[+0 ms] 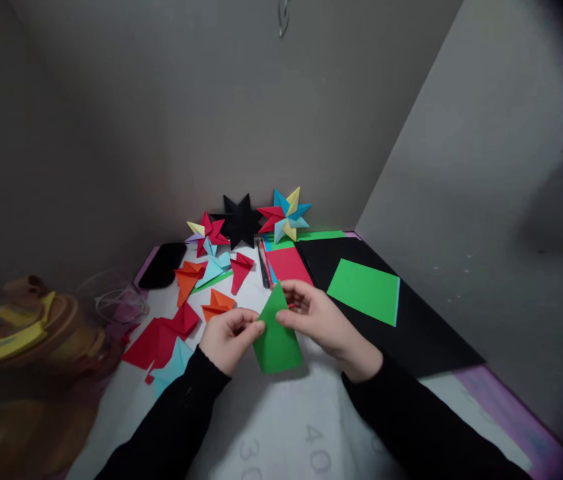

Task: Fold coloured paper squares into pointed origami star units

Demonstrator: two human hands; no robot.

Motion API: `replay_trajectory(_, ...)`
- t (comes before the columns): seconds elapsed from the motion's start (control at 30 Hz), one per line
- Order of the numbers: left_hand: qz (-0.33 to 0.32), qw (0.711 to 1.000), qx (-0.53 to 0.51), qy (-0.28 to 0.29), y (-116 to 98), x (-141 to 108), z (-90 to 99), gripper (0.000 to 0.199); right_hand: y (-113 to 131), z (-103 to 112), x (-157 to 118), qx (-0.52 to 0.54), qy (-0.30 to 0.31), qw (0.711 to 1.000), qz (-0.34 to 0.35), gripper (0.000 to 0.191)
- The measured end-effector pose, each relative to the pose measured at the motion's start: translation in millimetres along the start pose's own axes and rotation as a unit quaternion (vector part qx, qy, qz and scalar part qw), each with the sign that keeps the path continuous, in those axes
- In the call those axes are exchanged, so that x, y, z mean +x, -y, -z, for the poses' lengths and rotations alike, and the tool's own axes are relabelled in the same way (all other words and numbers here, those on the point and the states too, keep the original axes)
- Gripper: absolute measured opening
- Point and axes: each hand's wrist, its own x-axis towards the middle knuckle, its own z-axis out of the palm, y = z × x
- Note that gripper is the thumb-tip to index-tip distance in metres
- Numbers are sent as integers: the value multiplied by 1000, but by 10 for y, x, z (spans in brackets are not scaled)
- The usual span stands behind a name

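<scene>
Between the two hands, just above the white worktop (281,427), a folded green paper piece (277,337) stands with its point up and its broad end low. The left hand (228,337) pinches its left edge, grip narrow and closed on the paper, while the right hand (318,313) pinches the right edge near the tip, fingers likewise closed on it. To fold well here, I judge that both pinches should stay near the edges so the slanting sides can be matched before any crease is pressed flat. Behind the hands lie folded units in red, orange and light blue (211,280), a red sheet (288,265), and a loose green sheet (365,291) resting on a large black sheet (411,333). Against the grey wall (261,120) lean a black paper star (241,220) and two multicoloured stars (285,215), with a pen (263,263) just in front. A dark flat object (162,265) sits at the far left of the worktop. The room is dim, with grey walls meeting in a corner; brown and yellow objects blur at the left.
</scene>
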Motion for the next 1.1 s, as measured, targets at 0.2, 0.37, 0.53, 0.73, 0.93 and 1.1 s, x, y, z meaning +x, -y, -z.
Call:
replay_trajectory(0.2, -10, 998, 54, -42, -4, -30, 5, 21, -44, -43, -18, -59, 7, 997, -51, 19)
replay_trajectory(0.37, 2, 996, 13, -87, 43, 0, 66, 23, 21, -2, 3, -112, -22, 993, -15, 20)
replay_trajectory(0.53, 33, 999, -1, -16, 41, 48, 93, 25, 33, 1, -10, -144, -25, 989, -13, 18)
replay_trajectory(0.73, 25, 998, -47, 23, 67, 56, 44, 29, -61, -84, -58, -248, 38, 968, -9, 13)
replay_trajectory(0.93, -11, 990, -97, -101, 83, 80, 184, 26, -60, -148, -68, -235, 25, 972, -4, 10)
replay_trajectory(1.1, -16, 964, -143, -223, -29, 125, 566, 24, 41, -77, -64, -242, 29, 970, 23, 10)
